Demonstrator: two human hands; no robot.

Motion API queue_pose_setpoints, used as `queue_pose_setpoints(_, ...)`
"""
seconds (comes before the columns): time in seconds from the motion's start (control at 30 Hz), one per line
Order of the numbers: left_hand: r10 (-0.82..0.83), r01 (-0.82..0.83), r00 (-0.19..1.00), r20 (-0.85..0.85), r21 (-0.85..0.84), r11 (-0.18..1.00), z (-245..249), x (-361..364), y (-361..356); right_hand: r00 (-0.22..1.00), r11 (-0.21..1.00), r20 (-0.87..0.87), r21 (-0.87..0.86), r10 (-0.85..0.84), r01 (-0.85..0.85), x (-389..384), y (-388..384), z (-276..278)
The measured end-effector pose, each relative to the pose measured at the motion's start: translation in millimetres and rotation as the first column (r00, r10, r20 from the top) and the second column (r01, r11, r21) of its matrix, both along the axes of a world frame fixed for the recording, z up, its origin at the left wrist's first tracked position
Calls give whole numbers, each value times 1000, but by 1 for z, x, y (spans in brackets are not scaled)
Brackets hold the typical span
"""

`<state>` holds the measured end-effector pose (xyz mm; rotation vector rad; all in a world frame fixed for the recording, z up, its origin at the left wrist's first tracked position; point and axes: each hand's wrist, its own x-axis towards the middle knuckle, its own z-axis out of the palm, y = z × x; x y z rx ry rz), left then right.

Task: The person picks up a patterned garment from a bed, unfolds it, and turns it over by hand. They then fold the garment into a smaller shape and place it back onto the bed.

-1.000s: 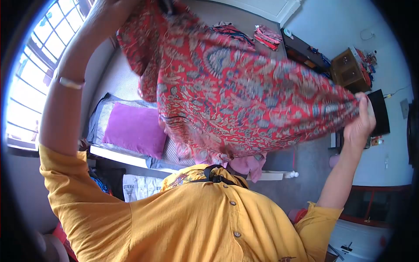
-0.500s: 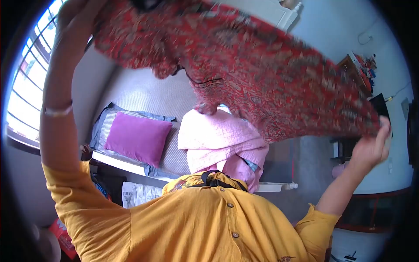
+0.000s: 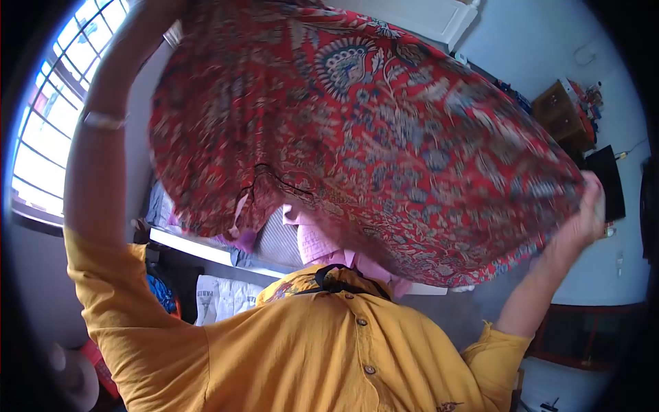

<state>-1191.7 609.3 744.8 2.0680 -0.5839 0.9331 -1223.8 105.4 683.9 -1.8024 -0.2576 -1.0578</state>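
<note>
A wide red cloth with a floral and peacock-like pattern is stretched out in the air in front of me. A thin dark cord hangs on its lower left part. My right hand is closed on the cloth's right corner. At the top left, my left hand is raised high and holds the other end; its fingers are dim and partly cut off by the view's edge. Below the cloth, a pink quilted blanket lies on the bed, mostly covered from sight.
A barred window is at the left. White printed fabric lies near the bed's front edge. On the right are a wooden wall cabinet, a dark screen and a dark red-framed piece of furniture.
The cloth has spread wider and billowed downward, now hiding most of the purple pillow and pink blanket. My left hand has shifted right; my right hand has moved slightly left.
</note>
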Motion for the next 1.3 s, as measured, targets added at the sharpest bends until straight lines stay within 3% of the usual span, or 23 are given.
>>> queue_pose_setpoints(0.07,220,-207,974,-51,191,959,-21,50,7,960,956,-187,248,208,-159,47,2,-20)
queue_pose_setpoints(0.1,321,-280,940,-113,276,920,-31,69,0,943,958,-228,211,242,-194,79,-8,-39)
queue_pose_setpoints(0.17,401,-329,893,-206,309,892,-73,113,-6,883,895,-320,397,343,-204,126,1,-82)
queue_pose_setpoints(0.2,392,-357,914,-102,254,899,-105,144,-4,869,870,-344,462,355,-173,156,-3,-111)
queue_pose_setpoints(0.23,386,-379,923,1,193,905,-141,170,-2,848,886,-408,442,338,-140,178,-4,-135)
queue_pose_setpoints(0.3,476,-471,878,-55,79,879,-176,158,-34,816,890,-485,448,315,-78,179,-18,-172)
queue_pose_setpoints(0.33,532,-529,846,33,173,831,-211,167,-37,764,881,-560,472,320,-22,181,-17,-187)
queue_pose_setpoints(0.37,520,-487,853,-40,294,822,-255,169,-29,712,868,-618,497,332,26,177,-18,-202)
queue_pose_setpoints(0.4,493,-503,864,100,198,841,-286,151,-47,682,891,-669,450,294,57,167,-18,-223)
queue_pose_setpoints(0.47,362,-344,927,-97,162,925,-353,114,-48,615,931,-759,349,213,109,146,-15,-264)
queue_pose_setpoints(0.53,383,-334,821,-423,188,924,-434,66,-48,468,940,-860,305,204,150,114,-24,-315)
queue_pose_setpoints(0.57,404,-357,693,-596,203,912,-461,30,-51,391,934,-889,321,239,159,92,-25,-347)
queue_pose_setpoints(0.6,215,-183,421,-881,150,972,-479,5,-41,303,949,-924,285,233,139,66,-29,-376)
queue_pose_setpoints(0.63,234,-216,671,-704,116,970,-546,-34,-31,211,961,-951,251,224,112,41,-33,-401)
queue_pose_setpoints(0.7,245,-312,448,-860,107,944,-585,-100,-35,180,925,-924,360,337,119,-10,-35,-446)
queue_pose_setpoints(0.77,31,-427,232,-972,-73,901,-619,-147,-41,88,886,-923,384,374,258,-46,-13,-457)
queue_pose_setpoints(0.8,-33,-586,48,-998,-55,808,-646,-166,-44,76,893,-925,380,373,241,-57,-4,-466)
queue_pose_setpoints(0.83,-170,-642,-87,-982,-75,763,-620,-170,-54,59,899,-926,376,372,226,-67,4,-474)
queue_pose_setpoints(0.9,-264,-714,-171,-949,-65,697,-609,-175,-61,42,897,-920,389,389,209,-74,21,-485)
queue_pose_setpoints(1.0,-276,-822,-112,-955,-67,565,-622,-169,-66,35,854,-883,462,468,239,-68,54,-488)
queue_pose_setpoints(1.13,-364,-927,104,-926,-223,303,-615,-153,-73,51,863,-876,481,479,154,-69,85,-488)
queue_pose_setpoints(1.23,-312,-971,136,-940,-189,148,-607,-140,-71,-101,803,-830,489,548,341,-75,85,-500)
queue_pose_setpoints(1.3,-368,-967,205,-907,-245,65,-609,-137,-66,2,821,-857,495,515,284,-79,73,-509)
